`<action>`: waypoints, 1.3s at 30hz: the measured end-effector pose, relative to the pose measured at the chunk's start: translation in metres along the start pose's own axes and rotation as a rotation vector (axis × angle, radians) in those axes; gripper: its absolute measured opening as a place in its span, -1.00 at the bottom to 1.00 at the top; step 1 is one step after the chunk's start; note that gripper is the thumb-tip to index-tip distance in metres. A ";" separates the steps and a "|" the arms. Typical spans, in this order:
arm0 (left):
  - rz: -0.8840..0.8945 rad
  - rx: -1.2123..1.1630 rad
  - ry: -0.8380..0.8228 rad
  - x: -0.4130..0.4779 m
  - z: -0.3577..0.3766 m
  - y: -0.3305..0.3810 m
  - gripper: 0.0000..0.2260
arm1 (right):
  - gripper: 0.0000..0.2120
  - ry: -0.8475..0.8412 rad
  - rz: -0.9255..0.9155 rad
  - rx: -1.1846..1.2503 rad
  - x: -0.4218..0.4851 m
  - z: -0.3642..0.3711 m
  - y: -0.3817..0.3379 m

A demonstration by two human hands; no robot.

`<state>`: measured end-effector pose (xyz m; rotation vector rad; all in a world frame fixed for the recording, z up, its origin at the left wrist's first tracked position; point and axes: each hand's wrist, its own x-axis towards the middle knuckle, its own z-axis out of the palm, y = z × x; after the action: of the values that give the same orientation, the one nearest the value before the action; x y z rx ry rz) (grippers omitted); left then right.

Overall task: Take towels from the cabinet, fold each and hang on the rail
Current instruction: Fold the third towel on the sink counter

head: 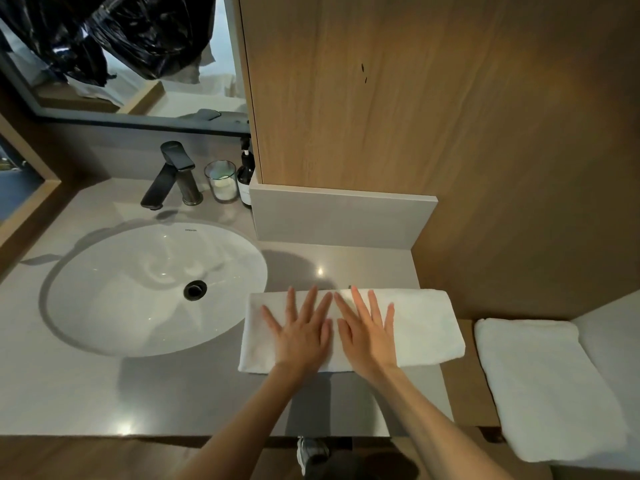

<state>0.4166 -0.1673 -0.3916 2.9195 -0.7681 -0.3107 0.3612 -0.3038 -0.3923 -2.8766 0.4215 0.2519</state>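
In the head view, a folded white towel (426, 327) was laid on the grey worktop (104, 393), just right of the sink (138, 289). The left hand (301, 336) and right hand (369, 336) were pressed flat on it side by side, fingers (313, 303) straight and spread, nothing gripped. A second folded towel (540, 386) was seen further right, apart from it.

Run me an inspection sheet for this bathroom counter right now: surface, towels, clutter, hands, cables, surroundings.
Surface: grey countertop, white oval sink set in it.
Job's things: folded towel lies on the countertop right of the sink; second towel lies further right, off the countertop.
Clutter: faucet, glass jar, pump bottle behind the sink.
Grippers: left hand and right hand press flat on the folded towel, fingers spread.
Cables: nothing seen.
Surroundings: wood panel ahead, mirror upper left.
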 end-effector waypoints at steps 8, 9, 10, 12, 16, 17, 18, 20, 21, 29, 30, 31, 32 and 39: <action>-0.123 -0.009 0.093 -0.006 0.003 -0.024 -0.45 | -0.47 0.058 -0.056 -0.108 0.003 -0.009 0.055; -0.144 -0.032 0.114 -0.007 0.003 -0.029 -0.45 | -0.47 0.070 -0.042 -0.099 0.001 -0.010 0.064; -0.159 -0.051 0.129 -0.010 0.004 -0.034 -0.43 | -0.46 0.086 -0.021 -0.083 0.000 -0.011 0.073; -0.176 -0.058 0.132 -0.014 0.006 -0.042 -0.41 | -0.44 0.101 0.040 -0.078 -0.002 -0.012 0.089; -0.227 -0.155 0.162 -0.024 0.004 -0.049 -0.38 | -0.44 0.109 0.202 -0.075 -0.007 -0.012 0.102; -0.235 -0.191 0.166 -0.027 0.004 -0.050 -0.37 | -0.45 0.108 0.237 -0.039 -0.008 -0.012 0.104; -0.235 -0.223 0.170 -0.029 0.003 -0.051 -0.37 | -0.44 0.100 0.262 0.012 -0.010 -0.013 0.106; -0.227 -0.261 0.170 -0.031 0.003 -0.052 -0.37 | -0.39 0.089 0.281 0.102 -0.012 -0.016 0.109; -0.221 -0.274 0.170 -0.031 0.003 -0.052 -0.37 | -0.37 0.082 0.282 0.110 -0.012 -0.018 0.110; -0.321 -0.735 0.243 -0.033 -0.006 -0.063 -0.35 | -0.41 0.014 0.032 -0.047 -0.008 -0.035 0.073; -0.332 -0.790 0.261 -0.032 -0.007 -0.064 -0.36 | -0.42 0.003 -0.036 -0.022 -0.005 -0.037 0.061; -0.341 -0.829 0.277 -0.030 -0.008 -0.065 -0.38 | -0.44 -0.013 -0.096 0.012 -0.002 -0.038 0.048; -0.352 -0.858 0.288 -0.029 -0.008 -0.065 -0.39 | -0.46 -0.029 -0.152 0.048 0.003 -0.038 0.036; -0.429 -0.934 0.271 -0.022 -0.016 -0.068 -0.43 | -0.49 -0.079 -0.318 0.178 0.047 -0.027 -0.020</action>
<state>0.4342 -0.0966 -0.3826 2.1159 0.0759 -0.2127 0.4151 -0.3042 -0.3719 -2.6950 -0.0296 0.2564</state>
